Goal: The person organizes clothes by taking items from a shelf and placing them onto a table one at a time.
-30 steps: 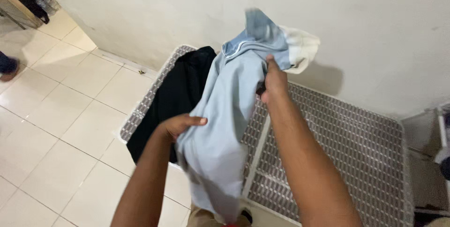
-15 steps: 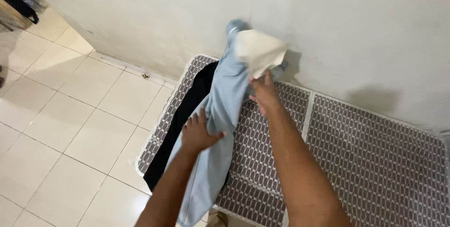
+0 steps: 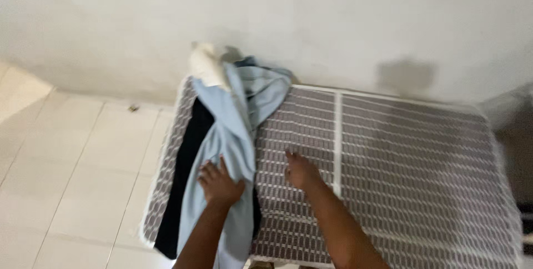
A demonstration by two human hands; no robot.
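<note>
On top of the white-framed woven mesh rack (image 3: 388,152) against the pale wall (image 3: 333,19), the long light-blue fabric garment (image 3: 230,136) was draped lengthwise along the rack's left edge, its lower end hanging off the near side, with a cream-coloured piece (image 3: 206,64) bunched at the far end by the wall. It lay partly over a black cloth (image 3: 186,174) that was spread beside the white floor tiles (image 3: 78,180). Left hand (image 3: 219,183) was flat on the blue fabric, fingers spread and pressing rather than gripping. Right hand (image 3: 300,170) rested on bare mesh just beside it, fingers loosely apart, holding nothing. Looked to me like the laying-out step; next I'd say smoothing the crumpled top flat.
</note>
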